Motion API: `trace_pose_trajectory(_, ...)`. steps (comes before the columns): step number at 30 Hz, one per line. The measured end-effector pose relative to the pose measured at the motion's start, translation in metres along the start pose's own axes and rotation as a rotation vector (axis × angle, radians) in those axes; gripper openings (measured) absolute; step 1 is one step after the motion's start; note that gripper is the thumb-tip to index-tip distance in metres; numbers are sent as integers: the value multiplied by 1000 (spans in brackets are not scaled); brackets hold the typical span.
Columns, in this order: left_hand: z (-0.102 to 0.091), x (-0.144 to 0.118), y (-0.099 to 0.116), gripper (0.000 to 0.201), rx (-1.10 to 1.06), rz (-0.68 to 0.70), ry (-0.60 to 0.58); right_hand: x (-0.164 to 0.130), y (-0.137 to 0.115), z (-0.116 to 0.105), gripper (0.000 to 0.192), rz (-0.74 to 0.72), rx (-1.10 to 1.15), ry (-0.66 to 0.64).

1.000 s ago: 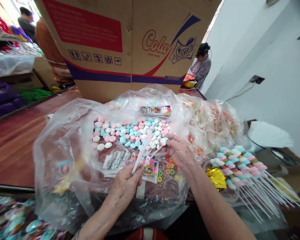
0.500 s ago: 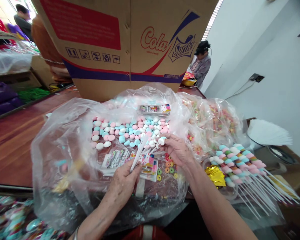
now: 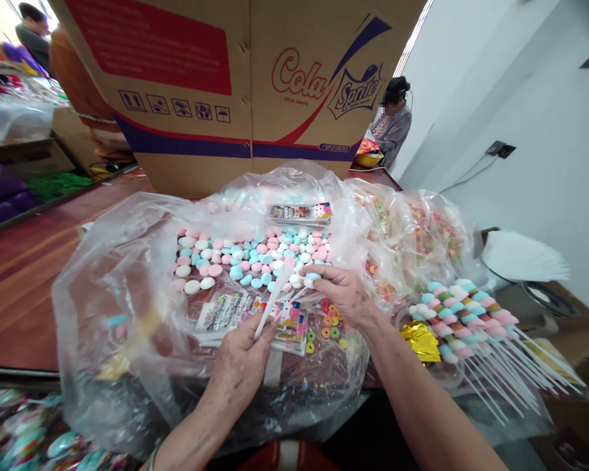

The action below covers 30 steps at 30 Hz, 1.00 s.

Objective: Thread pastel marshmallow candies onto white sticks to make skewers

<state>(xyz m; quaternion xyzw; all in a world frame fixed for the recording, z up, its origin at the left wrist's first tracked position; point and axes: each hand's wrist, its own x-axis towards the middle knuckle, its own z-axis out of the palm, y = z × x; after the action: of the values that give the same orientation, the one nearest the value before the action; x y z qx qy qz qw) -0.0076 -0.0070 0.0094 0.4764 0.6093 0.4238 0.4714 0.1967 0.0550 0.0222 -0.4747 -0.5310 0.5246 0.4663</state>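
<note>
My left hand (image 3: 245, 347) is closed around white sticks (image 3: 273, 302) that point up and away from me; how many is hard to make out. A pink candy shows at their far end, though I cannot tell whether it is on a stick or behind it. My right hand (image 3: 346, 294) pinches a light blue candy (image 3: 313, 277) between thumb and fingers, just right of the sticks. Beyond both hands lies a spread of pink, white and blue candies (image 3: 248, 252). Printed cards (image 3: 226, 314) and small coloured rings (image 3: 330, 322) lie nearer to me.
A cardboard box (image 3: 191, 144) stands at the back. Clear plastic sheeting (image 3: 127, 261) surrounds the candies. At right are finished-looking candy skewers (image 3: 466, 317), gold foil (image 3: 421, 340) and bagged sweets (image 3: 422, 229). A person (image 3: 395, 124) stands behind, at right; others are at far left.
My right fingers have shifted slightly left and now show a light blue candy where a whitish one showed. My left hand keeps its hold on the sticks. The view has shifted slightly.
</note>
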Motion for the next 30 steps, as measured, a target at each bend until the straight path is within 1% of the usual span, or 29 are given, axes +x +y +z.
trace_pose_trajectory(3,6,-5,-5,25,85,55,-31,-1,6,2,31,-14,-20,34)
trace_pose_trajectory(5,8,-7,-9,28,89,77,-44,-1,10,3,34,-16,10,47)
trace_pose_trajectory(10,11,-11,-13,30,79,109,-34,-5,15,6,38,-47,11,28)
trace_pose_trajectory(14,17,-12,-21,29,33,85,-74,-7,16,14,40,-65,14,46)
trace_pose_trajectory(18,24,-14,-31,29,-75,49,-94,-9,19,19,40,-117,-15,57)
trace_pose_trajectory(21,26,-16,-27,27,-126,54,-80,-10,20,17,36,-155,-93,61)
trace_pose_trajectory(26,26,-16,-15,24,-117,51,-67,-14,14,14,34,-173,-166,57)
trace_pose_trajectory(30,28,-13,-17,22,-135,38,-82,-17,8,14,33,-258,-298,56)
